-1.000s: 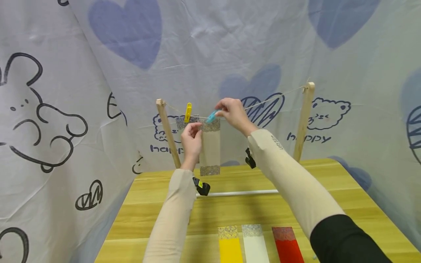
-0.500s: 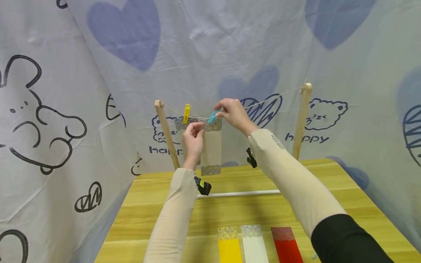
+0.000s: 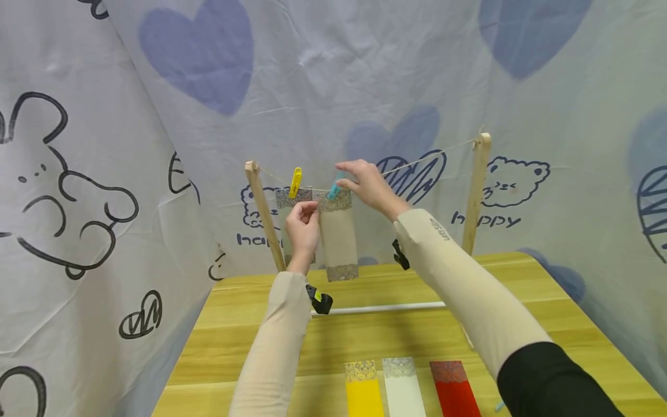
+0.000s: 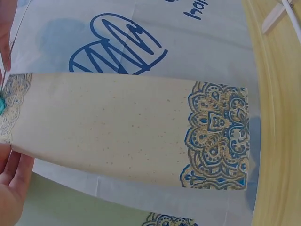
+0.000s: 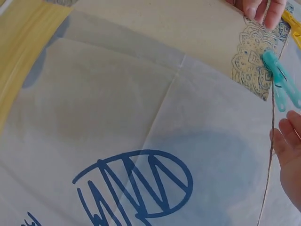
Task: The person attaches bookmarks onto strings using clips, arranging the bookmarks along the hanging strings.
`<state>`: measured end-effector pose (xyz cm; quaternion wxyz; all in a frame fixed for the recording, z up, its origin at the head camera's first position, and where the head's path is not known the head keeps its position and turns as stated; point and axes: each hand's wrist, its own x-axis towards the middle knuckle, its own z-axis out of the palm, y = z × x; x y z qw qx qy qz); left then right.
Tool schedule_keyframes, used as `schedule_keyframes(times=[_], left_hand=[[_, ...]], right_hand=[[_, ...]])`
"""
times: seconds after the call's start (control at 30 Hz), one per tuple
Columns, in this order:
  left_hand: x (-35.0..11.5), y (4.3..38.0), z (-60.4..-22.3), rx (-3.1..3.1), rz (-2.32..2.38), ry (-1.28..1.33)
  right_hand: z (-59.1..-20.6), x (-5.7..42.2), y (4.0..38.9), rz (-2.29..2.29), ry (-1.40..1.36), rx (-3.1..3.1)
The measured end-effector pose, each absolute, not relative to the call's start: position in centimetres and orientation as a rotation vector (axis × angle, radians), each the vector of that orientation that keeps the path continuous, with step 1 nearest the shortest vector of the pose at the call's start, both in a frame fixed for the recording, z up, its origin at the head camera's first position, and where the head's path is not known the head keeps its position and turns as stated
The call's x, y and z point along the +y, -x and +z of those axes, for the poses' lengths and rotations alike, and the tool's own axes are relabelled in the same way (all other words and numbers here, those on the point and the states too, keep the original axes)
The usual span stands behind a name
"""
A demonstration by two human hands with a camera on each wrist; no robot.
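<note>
Printed backdrop; teal clip clamps beige card on string

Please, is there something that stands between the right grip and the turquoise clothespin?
Nothing visible blocks it. In the right wrist view, only a narrow gap separates the right grip from the turquoise clothespin; the string passes close by, without covering the clothespin's handles.

The left-hand grip pinches a beige strip near its upper left edge. The right-hand grip, thumb and forefinger parted, is at the blue clip on the strip's top. A yellow strip, a white strip and a red strip lie on the desk.
</note>
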<state>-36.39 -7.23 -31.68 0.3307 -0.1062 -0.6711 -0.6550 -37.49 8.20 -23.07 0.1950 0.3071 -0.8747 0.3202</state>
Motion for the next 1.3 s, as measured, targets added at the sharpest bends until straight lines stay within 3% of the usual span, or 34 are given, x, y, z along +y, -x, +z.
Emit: schedule_keyframes(times=[0.5, 1.07, 1.3], left_hand=[[-8.0, 35.5, -32.2, -1.677, -1.708, 0.258], [-7.8, 33.5, -34.7, -1.803, -1.719, 0.282], [-6.9, 30.6, -34.2, -1.828, -1.725, 0.344]], right_hand=[[-23.0, 10.2, 36.1, 0.839, -0.962, -2.188], [-25.9, 17.3, 34.8, 1.106, -0.774, -1.997], [-27.7, 19.7, 33.0, 1.153, -0.689, -1.998]])
